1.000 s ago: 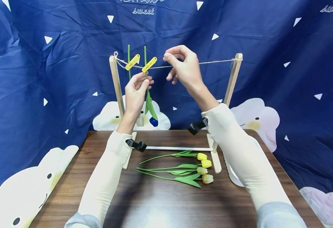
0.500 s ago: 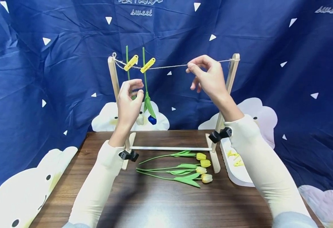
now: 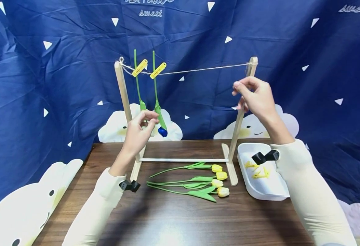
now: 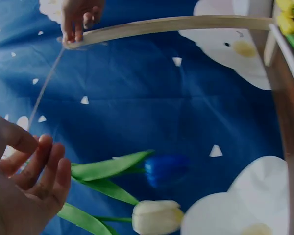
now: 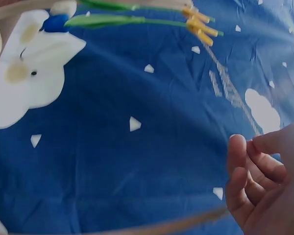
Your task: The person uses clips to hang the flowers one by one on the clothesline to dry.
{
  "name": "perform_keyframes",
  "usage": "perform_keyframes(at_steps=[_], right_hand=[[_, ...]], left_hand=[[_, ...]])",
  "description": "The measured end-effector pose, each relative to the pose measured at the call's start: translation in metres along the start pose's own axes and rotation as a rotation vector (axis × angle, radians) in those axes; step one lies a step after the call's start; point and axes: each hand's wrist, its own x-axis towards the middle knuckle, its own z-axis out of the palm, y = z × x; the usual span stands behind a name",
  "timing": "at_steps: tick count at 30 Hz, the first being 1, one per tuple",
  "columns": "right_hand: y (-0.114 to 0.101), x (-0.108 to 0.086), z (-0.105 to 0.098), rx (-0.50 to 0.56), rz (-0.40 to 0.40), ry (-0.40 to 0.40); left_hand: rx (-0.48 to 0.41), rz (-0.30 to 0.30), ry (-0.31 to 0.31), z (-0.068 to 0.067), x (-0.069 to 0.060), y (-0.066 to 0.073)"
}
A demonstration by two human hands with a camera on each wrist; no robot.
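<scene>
Two tulips, one with a blue head and one with a white head, hang upside down from the twine, held by yellow clothespins. My left hand is empty, fingers loosely bent, in front of the hanging leaves and partly covering the white tulip in the head view. In the left wrist view those tulips lie just beyond the left hand. My right hand is near the right post, below the twine's end, with bent fingers and nothing visible between them.
Several tulips with yellow and pale heads lie on the brown table beside the frame's white crossbar. At the right, a white tray holds yellow clothespins. The left post stands behind the left forearm.
My left hand has let go of the blue tulip's stem and moved down. My right hand has moved right and down along the twine to the right post, uncovering the tray.
</scene>
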Motion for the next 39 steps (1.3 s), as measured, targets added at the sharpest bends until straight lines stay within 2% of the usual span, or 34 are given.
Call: perform_keyframes(at_steps=[4,10,13,17,19,24,30,34,39], right_hand=[[0.019,-0.008,-0.021,-0.127,0.042,0.019],[0.051,-0.021,-0.049,-0.393,0.089,0.006],[0.069,-0.027,-0.061,-0.511,0.109,-0.061],[0.101,-0.031,-0.072,-0.623,0.122,-0.211],[0.12,-0.034,-0.075,-0.644,0.124,-0.283],[0.163,-0.046,-0.077,-0.609,0.213,-0.474],[0.202,-0.059,-0.074,-0.611,0.325,-0.715],[0.217,-0.067,-0.071,-0.645,0.387,-0.806],[0.224,-0.076,-0.065,-0.647,0.481,-0.906]], left_hand=[[0.021,-0.014,-0.063,0.0,-0.011,-0.012],[0.024,-0.061,-0.132,0.004,-0.027,-0.035],[0.028,-0.095,-0.147,0.009,-0.035,-0.048],[0.043,-0.157,-0.184,0.017,-0.045,-0.066],[0.059,-0.185,-0.214,0.02,-0.049,-0.077],[0.118,-0.241,-0.282,0.023,-0.057,-0.105],[0.196,-0.309,-0.378,0.023,-0.07,-0.142],[0.28,-0.289,-0.45,0.026,-0.081,-0.159],[0.38,-0.221,-0.501,0.034,-0.093,-0.169]])
